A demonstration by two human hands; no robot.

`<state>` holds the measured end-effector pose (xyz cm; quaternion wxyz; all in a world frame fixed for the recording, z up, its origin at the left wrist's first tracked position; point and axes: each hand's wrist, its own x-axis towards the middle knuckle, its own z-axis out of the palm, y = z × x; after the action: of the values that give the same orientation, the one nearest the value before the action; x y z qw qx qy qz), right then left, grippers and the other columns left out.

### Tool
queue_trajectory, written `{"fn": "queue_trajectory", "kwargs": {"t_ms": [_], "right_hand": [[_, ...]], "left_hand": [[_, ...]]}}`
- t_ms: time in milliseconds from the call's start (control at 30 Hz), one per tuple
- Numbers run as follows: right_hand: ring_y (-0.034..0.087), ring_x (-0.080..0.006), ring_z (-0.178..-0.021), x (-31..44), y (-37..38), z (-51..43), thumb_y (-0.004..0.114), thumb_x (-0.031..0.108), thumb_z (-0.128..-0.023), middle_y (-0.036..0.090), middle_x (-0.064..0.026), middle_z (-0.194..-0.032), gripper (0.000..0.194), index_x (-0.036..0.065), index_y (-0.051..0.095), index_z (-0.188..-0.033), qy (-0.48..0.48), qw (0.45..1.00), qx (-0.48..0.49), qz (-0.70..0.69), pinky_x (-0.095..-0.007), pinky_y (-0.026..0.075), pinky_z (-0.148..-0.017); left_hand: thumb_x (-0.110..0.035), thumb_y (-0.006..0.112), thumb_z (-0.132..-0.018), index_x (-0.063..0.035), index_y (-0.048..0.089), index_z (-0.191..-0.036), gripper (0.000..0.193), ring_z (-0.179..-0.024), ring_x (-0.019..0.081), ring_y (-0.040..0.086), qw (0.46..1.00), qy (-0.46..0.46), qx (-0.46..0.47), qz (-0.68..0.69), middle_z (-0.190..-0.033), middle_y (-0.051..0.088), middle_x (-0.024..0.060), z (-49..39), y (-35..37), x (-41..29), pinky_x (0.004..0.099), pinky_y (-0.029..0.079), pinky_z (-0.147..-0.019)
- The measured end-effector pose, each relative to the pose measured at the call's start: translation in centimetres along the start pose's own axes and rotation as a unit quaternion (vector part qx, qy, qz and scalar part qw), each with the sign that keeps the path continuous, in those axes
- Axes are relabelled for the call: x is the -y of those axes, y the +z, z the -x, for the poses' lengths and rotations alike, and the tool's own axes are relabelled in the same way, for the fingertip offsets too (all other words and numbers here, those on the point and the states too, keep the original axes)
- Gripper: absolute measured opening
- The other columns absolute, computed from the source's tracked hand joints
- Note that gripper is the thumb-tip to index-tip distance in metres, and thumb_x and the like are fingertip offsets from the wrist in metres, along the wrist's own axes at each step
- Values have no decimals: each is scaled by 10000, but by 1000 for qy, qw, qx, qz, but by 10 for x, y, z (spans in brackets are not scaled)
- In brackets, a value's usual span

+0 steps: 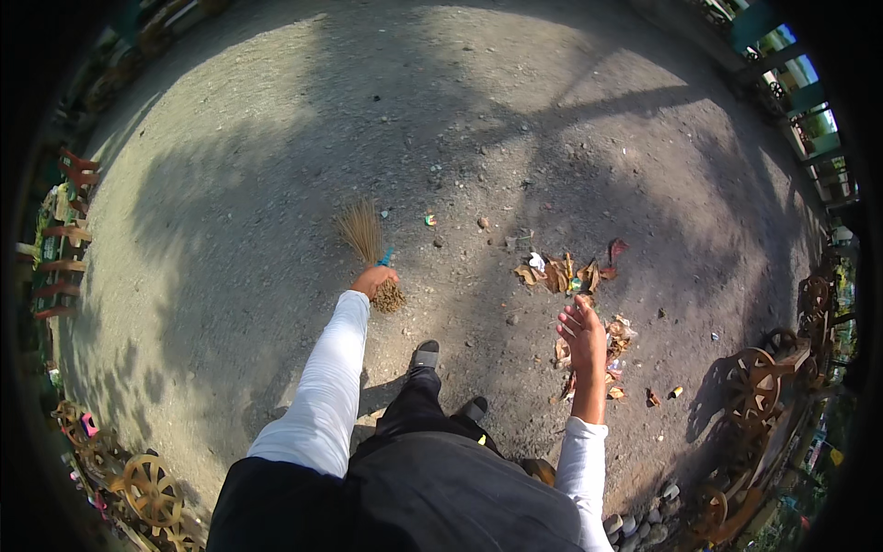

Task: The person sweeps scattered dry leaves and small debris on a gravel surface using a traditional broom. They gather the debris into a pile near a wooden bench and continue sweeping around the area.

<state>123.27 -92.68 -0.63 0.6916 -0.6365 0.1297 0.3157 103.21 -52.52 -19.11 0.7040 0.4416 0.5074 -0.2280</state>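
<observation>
My left hand (374,279) grips a stick broom (362,231) around its bound part, where a blue tie (385,257) shows. The thin bristles fan out away from me, and the bundled butt ends stick out on my side of the fist. Held out to the right, my right hand (583,328) has its fingers apart and nothing in them. It hangs over a scatter of dry leaves and litter and hides part of it. Just beyond the fingertips lie brown dry leaves (557,274) with a crumpled white scrap (537,261). More leaves and wrappers (619,334) show beside the wrist.
Gravelly ground (276,179) in patchy shade surrounds me. A small colourful wrapper (430,220) and pebbles lie ahead. Wooden wheels (753,379) line the right edge, another wooden wheel (153,488) stands lower left, and stones (645,528) sit lower right. Red-brown slats (63,265) border the left.
</observation>
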Motion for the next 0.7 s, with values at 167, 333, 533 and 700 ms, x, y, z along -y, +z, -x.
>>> {"fn": "queue_trajectory", "kwargs": {"t_ms": [167,333,533,700], "right_hand": [[570,-182,-893,19,3,-8,514,322,-918,572,-85,-1028,460,35,480,-1275,-23,998,-52,-4,-320,484,-740],[581,-190,-887,30,10,-13,502,293,-927,575,-79,-1021,433,35,479,-1275,-46,998,-44,-17,-323,488,-738],[591,-181,-850,14,-22,-4,494,249,-928,574,-72,-997,418,21,468,-1278,-38,995,-82,-49,-306,493,-713],[594,-174,-812,-6,-44,14,500,231,-929,574,-58,-947,412,13,462,-1276,-24,990,-103,-89,-298,493,-689]], "left_hand": [[-106,658,-654,59,72,-1426,983,-1077,297,523,991,58,-6,-122,-1327,376,254,37,159,17,306,442,-837],[-132,718,-661,5,3,-1454,1077,-1078,188,508,960,41,253,-112,-1307,436,180,78,116,14,302,388,-901],[-36,689,-605,-34,163,-1433,982,-940,234,572,962,207,19,-177,-1170,508,158,37,32,-52,332,478,-738],[-60,693,-595,45,248,-1360,891,-950,280,597,950,95,-167,-246,-1128,553,221,-45,-6,-117,361,497,-745]]}}
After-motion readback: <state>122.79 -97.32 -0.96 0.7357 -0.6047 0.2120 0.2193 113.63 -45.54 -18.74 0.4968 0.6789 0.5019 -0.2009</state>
